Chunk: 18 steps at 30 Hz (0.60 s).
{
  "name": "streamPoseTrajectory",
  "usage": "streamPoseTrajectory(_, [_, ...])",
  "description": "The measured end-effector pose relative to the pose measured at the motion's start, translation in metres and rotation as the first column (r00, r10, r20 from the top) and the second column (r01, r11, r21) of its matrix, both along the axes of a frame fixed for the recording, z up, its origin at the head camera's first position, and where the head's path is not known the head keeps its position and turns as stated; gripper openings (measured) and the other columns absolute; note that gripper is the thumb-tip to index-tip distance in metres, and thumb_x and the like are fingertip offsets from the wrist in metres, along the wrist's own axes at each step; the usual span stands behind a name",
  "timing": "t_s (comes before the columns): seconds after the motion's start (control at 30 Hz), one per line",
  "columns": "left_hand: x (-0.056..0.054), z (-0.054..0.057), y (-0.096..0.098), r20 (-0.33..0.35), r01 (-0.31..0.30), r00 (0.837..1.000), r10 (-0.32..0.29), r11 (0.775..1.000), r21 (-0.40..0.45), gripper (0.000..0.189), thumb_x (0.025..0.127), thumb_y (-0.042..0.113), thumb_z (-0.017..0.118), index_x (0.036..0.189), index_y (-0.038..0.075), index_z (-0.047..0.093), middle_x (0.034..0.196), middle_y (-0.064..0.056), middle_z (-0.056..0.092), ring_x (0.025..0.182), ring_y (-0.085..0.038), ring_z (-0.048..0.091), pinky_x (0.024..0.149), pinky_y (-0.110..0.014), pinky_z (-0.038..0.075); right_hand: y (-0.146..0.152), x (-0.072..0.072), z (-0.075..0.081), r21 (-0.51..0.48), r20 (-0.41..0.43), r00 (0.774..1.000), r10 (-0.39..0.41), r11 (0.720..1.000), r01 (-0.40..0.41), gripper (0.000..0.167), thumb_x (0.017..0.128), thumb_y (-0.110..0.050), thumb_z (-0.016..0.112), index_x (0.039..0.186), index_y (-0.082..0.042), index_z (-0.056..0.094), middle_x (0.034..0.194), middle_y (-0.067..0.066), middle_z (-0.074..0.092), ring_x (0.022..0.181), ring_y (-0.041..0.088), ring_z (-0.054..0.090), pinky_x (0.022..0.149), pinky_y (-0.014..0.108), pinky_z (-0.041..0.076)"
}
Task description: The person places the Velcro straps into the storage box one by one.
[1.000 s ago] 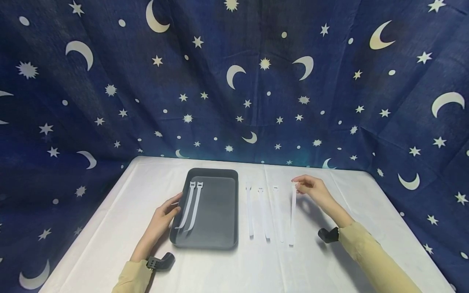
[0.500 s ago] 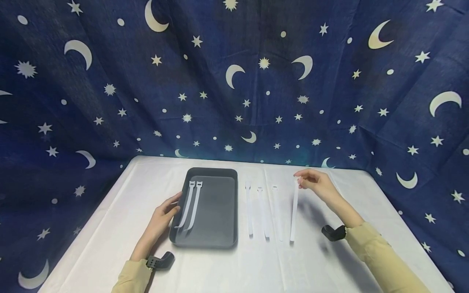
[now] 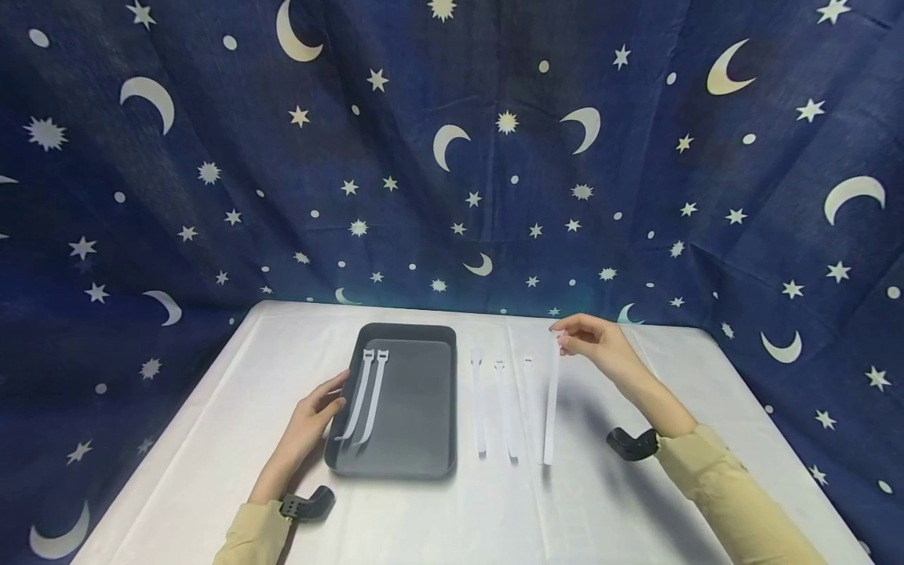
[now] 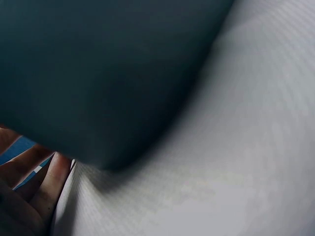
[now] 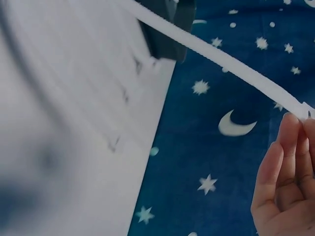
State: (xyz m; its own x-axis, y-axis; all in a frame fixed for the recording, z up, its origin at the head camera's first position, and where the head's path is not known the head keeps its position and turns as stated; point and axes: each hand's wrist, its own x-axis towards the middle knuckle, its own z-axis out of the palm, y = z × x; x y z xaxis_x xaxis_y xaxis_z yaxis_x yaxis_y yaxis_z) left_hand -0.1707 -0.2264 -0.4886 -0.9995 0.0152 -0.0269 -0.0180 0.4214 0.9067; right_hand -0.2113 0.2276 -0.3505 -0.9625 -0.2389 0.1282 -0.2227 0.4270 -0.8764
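My right hand (image 3: pixel 600 345) pinches the slotted head of a white cable tie (image 3: pixel 551 400) between thumb and fingertips, and its strap hangs down over the table. The right wrist view shows this strap slanting away from the fingertips. My left hand (image 3: pixel 311 420) rests against the left side of a dark grey tray (image 3: pixel 417 416), fingers fairly straight along its wall. Inside the tray, two white cable ties (image 3: pixel 377 392) lie side by side near the left, heads toward the back. The tray's blurred wall (image 4: pixel 113 88) fills much of the left wrist view.
Three more white cable ties (image 3: pixel 479 408) lie in a row on the white tablecloth (image 3: pixel 424 522), between the tray and the held one. Behind the table hangs a blue curtain (image 3: pixel 395 157) with moons and stars. A dark camera (image 3: pixel 632 444) juts from the right wrist.
My right hand has lifted the cable tie, going slightly right at first, then left toward the row. My left hand and the tray have stayed put.
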Motion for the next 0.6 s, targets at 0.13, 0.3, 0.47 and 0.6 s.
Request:
streamPoseTrajectory(0.13, [0.0, 0.0, 0.0, 0.01, -0.002, 1.0, 0.002, 1.0, 0.007, 0.048, 0.099, 0.021, 0.049, 0.147, 0.023, 0.04, 0.153, -0.011, 0.039, 0.138, -0.039, 0.041, 0.114, -0.06, 0.033, -0.014, 0.001, 0.006, -0.027, -0.008, 1.0, 0.011, 1.0, -0.011, 0.026, 0.092, -0.011, 0.063, 0.114, 0.003, 0.062, 0.091, -0.015, 0.066, 0.077, 0.004, 0.064, 0.076, 0.021, 0.057])
streamPoseTrajectory(0.3, [0.001, 0.001, 0.0, 0.011, -0.001, 1.0, 0.001, 1.0, 0.01, 0.048, 0.099, 0.022, 0.049, 0.147, 0.024, 0.04, 0.153, -0.011, 0.039, 0.138, -0.039, 0.041, 0.114, -0.059, 0.033, -0.032, 0.0, 0.011, -0.066, -0.002, 1.0, 0.013, 0.998, -0.013, 0.025, 0.092, -0.011, 0.063, 0.113, 0.003, 0.062, 0.089, -0.014, 0.067, 0.077, 0.004, 0.065, 0.076, 0.02, 0.057])
streamPoseTrajectory(0.47, [0.002, 0.001, 0.0, -0.002, 0.005, 1.0, -0.005, 1.0, 0.021, 0.049, 0.099, 0.022, 0.05, 0.147, 0.023, 0.04, 0.153, -0.012, 0.039, 0.138, -0.039, 0.041, 0.114, -0.059, 0.034, -0.052, -0.003, 0.013, -0.114, 0.03, 1.0, 0.005, 0.994, -0.001, 0.026, 0.092, -0.01, 0.062, 0.115, 0.003, 0.062, 0.085, -0.011, 0.064, 0.077, 0.005, 0.065, 0.078, 0.021, 0.056])
streamPoseTrajectory(0.6, [0.002, 0.001, 0.0, -0.005, 0.009, 1.0, -0.009, 1.0, 0.022, 0.049, 0.099, 0.022, 0.05, 0.147, 0.023, 0.04, 0.153, -0.011, 0.039, 0.138, -0.039, 0.041, 0.114, -0.059, 0.033, -0.071, -0.006, 0.015, -0.156, 0.056, 0.998, 0.014, 0.988, -0.005, 0.027, 0.091, -0.008, 0.062, 0.116, 0.002, 0.062, 0.085, -0.01, 0.063, 0.077, 0.005, 0.065, 0.079, 0.023, 0.057])
